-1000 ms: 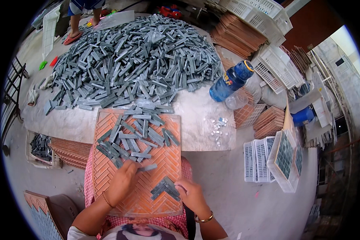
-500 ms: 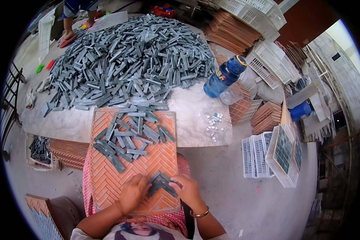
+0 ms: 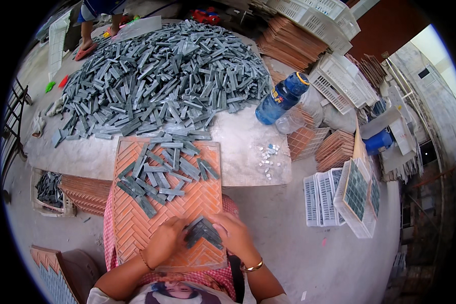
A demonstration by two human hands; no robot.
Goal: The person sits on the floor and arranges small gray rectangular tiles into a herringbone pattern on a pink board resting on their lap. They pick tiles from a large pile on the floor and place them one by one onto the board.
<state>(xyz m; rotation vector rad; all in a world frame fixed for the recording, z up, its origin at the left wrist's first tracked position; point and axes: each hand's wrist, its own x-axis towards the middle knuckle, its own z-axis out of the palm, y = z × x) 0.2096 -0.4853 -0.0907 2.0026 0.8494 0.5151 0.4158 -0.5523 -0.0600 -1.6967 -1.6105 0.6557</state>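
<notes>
An orange herringbone-grooved mould board (image 3: 131, 228) rests across my lap, its far end against the table edge. Dark grey strip tiles (image 3: 204, 234) are fitted in a chevron in its near right part. My left hand (image 3: 166, 243) is over the board just left of the chevron, its fingers smeared by motion. At the chevron's upper right edge is my right hand (image 3: 236, 237), fingers stretched out and apart from the thumb; no tile shows in it. A scatter of loose grey strip tiles (image 3: 159, 175) covers the board's far half.
A large heap of grey strip tiles (image 3: 162, 76) covers the pale table (image 3: 86, 157). On its right stand a blue bottle (image 3: 282, 99) and small white pieces (image 3: 269, 157). White crates (image 3: 321, 197) and stacked orange boards (image 3: 337, 149) lie right. A person's legs (image 3: 86, 33) show far left.
My right hand has shifted up and left along the chevron's edge, its fingers straightening from a pinch. My left hand's fingers have moved slightly and blurred. The whole view has shifted slightly.
</notes>
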